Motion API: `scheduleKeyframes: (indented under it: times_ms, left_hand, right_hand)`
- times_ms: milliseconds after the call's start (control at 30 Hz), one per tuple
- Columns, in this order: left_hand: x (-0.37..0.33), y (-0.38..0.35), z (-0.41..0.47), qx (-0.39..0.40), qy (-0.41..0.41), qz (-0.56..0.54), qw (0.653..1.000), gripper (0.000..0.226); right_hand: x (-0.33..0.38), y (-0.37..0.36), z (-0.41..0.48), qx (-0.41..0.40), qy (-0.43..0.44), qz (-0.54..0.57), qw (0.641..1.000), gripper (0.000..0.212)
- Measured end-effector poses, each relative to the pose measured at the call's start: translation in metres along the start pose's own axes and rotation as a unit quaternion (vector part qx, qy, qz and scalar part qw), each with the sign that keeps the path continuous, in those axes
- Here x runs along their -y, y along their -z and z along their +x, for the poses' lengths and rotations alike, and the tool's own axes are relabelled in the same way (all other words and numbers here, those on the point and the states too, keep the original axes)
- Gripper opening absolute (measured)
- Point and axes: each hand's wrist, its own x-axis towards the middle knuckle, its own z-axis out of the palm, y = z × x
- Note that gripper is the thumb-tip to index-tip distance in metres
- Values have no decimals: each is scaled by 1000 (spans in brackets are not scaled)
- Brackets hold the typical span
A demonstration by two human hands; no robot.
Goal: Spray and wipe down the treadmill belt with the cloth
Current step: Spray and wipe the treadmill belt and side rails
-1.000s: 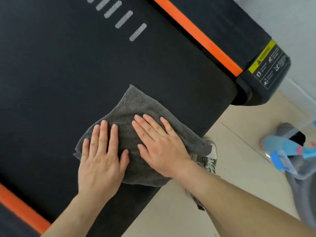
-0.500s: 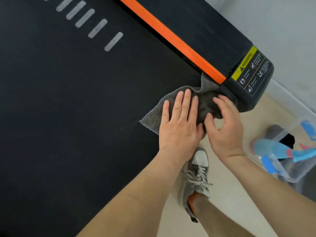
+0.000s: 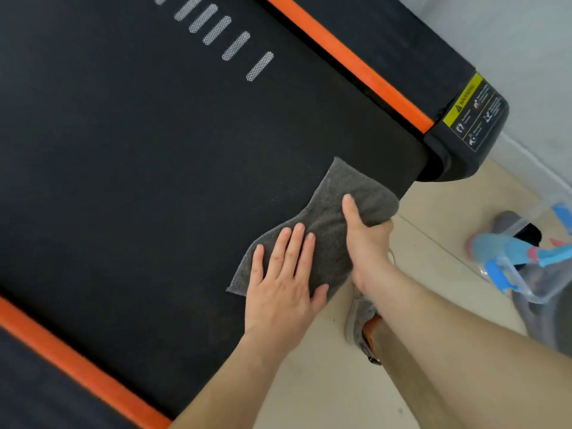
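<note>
**Inspector:** State the edges.

**Assistant:** The grey cloth lies at the end edge of the treadmill belt, its right side going over that edge. The right hand is at the edge itself: thumb on top of the cloth, fingers curled under out of sight, so the grip pinches the cloth. The left hand lies flat on the cloth's near corner, its grip spread with straight fingers.

**Inspector:** Room to move?

**Assistant:** There is open belt to the left of the cloth and beyond it, up to the white dashes. Orange strips bound the belt on both long sides. The black end cap with its warning label stands near the cloth, apart from it.

**Inspector:** Surface and room?

**Assistant:** The belt is dark and matte. The floor has pale tiles and meets a light wall. A grey shoe stands just beside the belt edge. At right, a clear bin holds blue and pink items, too blurred to identify.
</note>
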Motion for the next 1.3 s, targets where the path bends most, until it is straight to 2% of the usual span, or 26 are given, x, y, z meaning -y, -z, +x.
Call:
scheduleKeyframes:
  times_ms: [100, 167, 267, 400, 567, 701, 767, 834, 934, 1001, 1034, 1068, 1134, 1201, 1268, 1301]
  left_hand:
    - [29, -1, -41, 9, 6, 0, 1000, 76]
    - [47, -3, -64, 6, 6, 3, 1000, 77]
    - [87, -5, -107, 16, -8, 16, 1000, 76]
    - [131, 5, -145, 34, -38, 31, 998, 72]
    - [149, 15, -170, 29, -39, -2, 999, 65]
    - [160, 32, -169, 24, -2, -34, 999, 32]
    - [174, 40, -160, 20, 49, -76, 996, 20]
    - [192, 46, -150, -24, 72, -90, 993, 20]
    - [226, 75, -130, -121, 180, -108, 970, 25]
    - [245, 91, -122, -144, 243, -87, 955, 33]
    - [250, 94, -124, -150, 259, -70, 952, 37]
    - [252, 96, -123, -163, 256, -60, 951, 39]
    - [245, 91, -127, -158, 197, -45, 967, 39]
    - [236, 67, -129, -78, 164, -40, 982, 52]
    - [227, 44, -128, 57, 158, -12, 986, 67]
    - [223, 36, -128, 95, 159, 4, 983, 75]
  right_hand:
    - [-43, -15, -44, -49, 1, -64, 997, 121]
    - [-61, -20, -74, -69, 25, -72, 995, 115]
    - [-103, -30, -124, -48, 32, -33, 998, 92]
    - [-154, -53, -182, -42, 4, -62, 997, 104]
    - [-177, -59, -222, -20, -15, -98, 995, 112]
    - [-178, -50, -239, -13, -16, -180, 983, 119]
    - [-174, -44, -240, -21, 3, -227, 974, 107]
    - [-170, -40, -244, -21, 34, -230, 972, 82]
    - [-147, -56, -256, 49, 133, -181, 973, 58]
    - [-137, -72, -263, 126, 239, -205, 941, 57]
    - [-134, -81, -269, 171, 297, -243, 908, 57]
    - [-132, -92, -272, 213, 355, -293, 862, 56]
    - [-138, -109, -270, 271, 440, -406, 754, 56]
    - [-146, -118, -257, 289, 460, -474, 693, 54]
    - [-150, -114, -240, 275, 489, -502, 658, 52]
    - [-151, -109, -232, 274, 502, -512, 641, 51]
